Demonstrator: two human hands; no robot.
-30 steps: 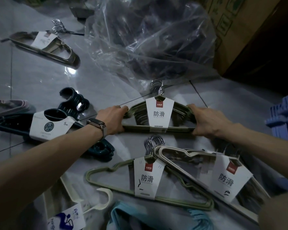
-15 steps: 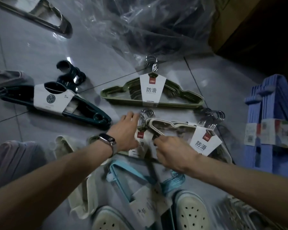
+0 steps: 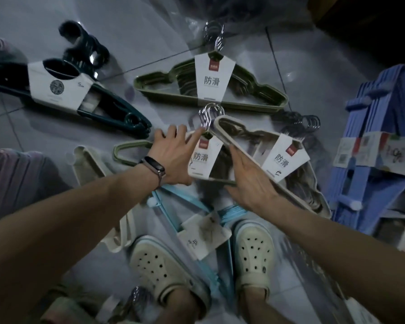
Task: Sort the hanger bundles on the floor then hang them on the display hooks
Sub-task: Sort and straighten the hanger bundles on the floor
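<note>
At ten o'clock from the hands the dark teal bundle is lying flat on the tiled floor, well apart from the work. At twelve o'clock the far olive-green bundle is lying alone, its hooks pointing away.

The left hand is resting on the near olive-green bundle, fingers spread and nearly straight, gripping nothing; its forefinger is reaching toward the chrome hooks at one o'clock. The right hand is lying with straight fingers along a bar of the beige bundle, which is overlapping the near green one; whether its thumb is hooking under anything I cannot tell.

At three o'clock the blue bundle is sitting well apart; at six o'clock the pale blue hangers are lying between the person's shoes.

The risk, I judge, is lying in that overlap. Drawing either bundle away is likely to be dragging the other, since the chrome hooks are sitting against the beige frame and could be snagging it. A flat push across a paper label could be sliding it off, letting the hangers splay; a shifting foot could be treading on the pale blue hangers.
</note>
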